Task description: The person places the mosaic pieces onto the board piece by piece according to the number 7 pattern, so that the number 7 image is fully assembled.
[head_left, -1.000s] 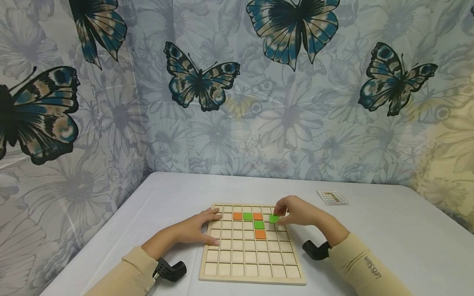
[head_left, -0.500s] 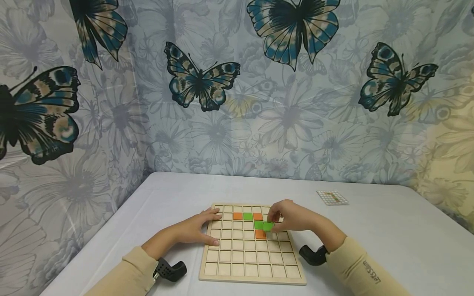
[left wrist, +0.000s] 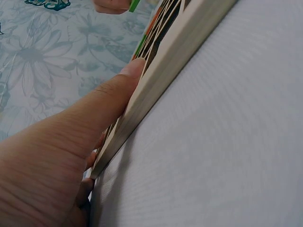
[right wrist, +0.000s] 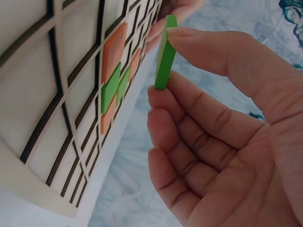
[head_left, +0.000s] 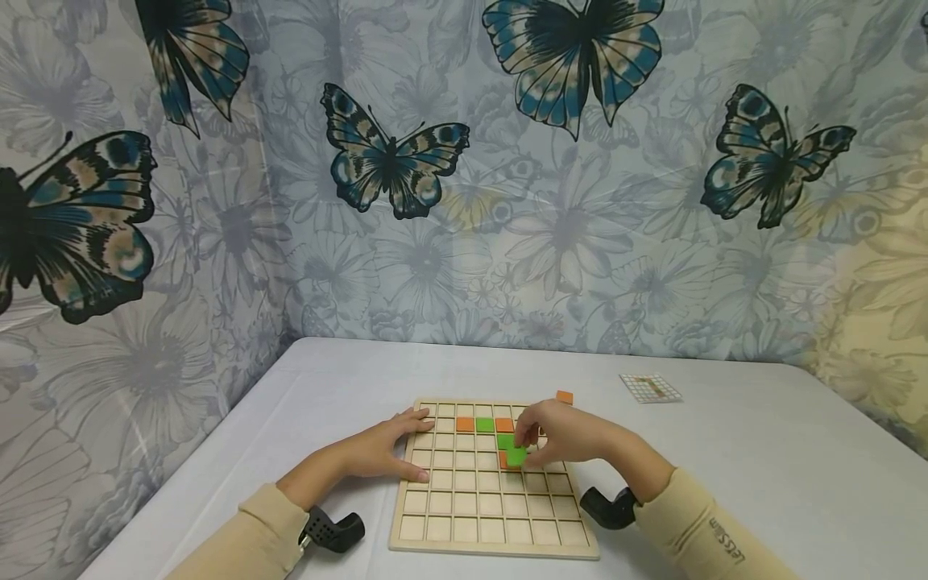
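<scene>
A wooden grid board (head_left: 493,553) lies on the table in front of me. My left hand (head_left: 383,446) rests at its left edge, fingers spread, the thumb (left wrist: 132,71) lying over the rim in the left wrist view. Between thumb and fingertips, my right hand (head_left: 569,435) pinches a square green tile (right wrist: 165,54), held apart from the board in the right wrist view. Set in the grid are an orange tile (head_left: 465,424), a green tile (head_left: 484,424) and another orange tile (head_left: 503,424) in a row. Below that row's right end come a green tile (head_left: 505,441) and a partly hidden orange tile (head_left: 503,460).
Behind the right hand, a loose orange tile (head_left: 565,397) shows near the board's far right corner. A small card (head_left: 651,388) printed with a grid lies farther back on the white tablecloth (head_left: 761,451). Butterfly-patterned fabric (head_left: 580,242) hangs behind the table.
My right hand has carried the green tile left and nearer to me, from the grid's upper right to over the lowest orange tile. A loose orange tile has come into sight behind it. The left hand stays put.
</scene>
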Motion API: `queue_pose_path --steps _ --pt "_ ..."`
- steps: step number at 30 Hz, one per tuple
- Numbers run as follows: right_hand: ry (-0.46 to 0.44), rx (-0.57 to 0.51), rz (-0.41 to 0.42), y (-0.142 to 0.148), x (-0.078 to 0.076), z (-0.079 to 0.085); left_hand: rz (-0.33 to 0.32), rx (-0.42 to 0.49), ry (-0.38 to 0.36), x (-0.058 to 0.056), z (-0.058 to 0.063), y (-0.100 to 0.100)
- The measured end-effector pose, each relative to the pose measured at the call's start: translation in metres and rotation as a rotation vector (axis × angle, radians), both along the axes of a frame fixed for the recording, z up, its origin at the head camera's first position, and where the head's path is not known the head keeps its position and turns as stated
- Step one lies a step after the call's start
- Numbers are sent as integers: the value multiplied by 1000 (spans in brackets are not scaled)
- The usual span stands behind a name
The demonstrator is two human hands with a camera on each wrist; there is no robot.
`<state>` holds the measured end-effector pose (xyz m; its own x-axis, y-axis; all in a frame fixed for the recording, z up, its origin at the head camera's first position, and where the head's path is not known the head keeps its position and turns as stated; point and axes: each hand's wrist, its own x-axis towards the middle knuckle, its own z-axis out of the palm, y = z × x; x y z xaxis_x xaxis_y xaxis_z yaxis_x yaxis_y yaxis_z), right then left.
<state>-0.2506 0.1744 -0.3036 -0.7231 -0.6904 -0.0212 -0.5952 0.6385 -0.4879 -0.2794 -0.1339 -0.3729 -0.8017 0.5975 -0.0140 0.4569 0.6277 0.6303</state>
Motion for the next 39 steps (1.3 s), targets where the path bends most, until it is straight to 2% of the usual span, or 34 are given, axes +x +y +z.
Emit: queue_pose_path --steps 12,22,39 --pt "-22 10 40 -7 3 -6 -12 3 3 1 1 0" --pt "-85 42 9 -11 7 -6 -14 0 8 0 0 0" --pt "-112 73 -15 -15 7 -9 -6 -3 7 0 0 -1"
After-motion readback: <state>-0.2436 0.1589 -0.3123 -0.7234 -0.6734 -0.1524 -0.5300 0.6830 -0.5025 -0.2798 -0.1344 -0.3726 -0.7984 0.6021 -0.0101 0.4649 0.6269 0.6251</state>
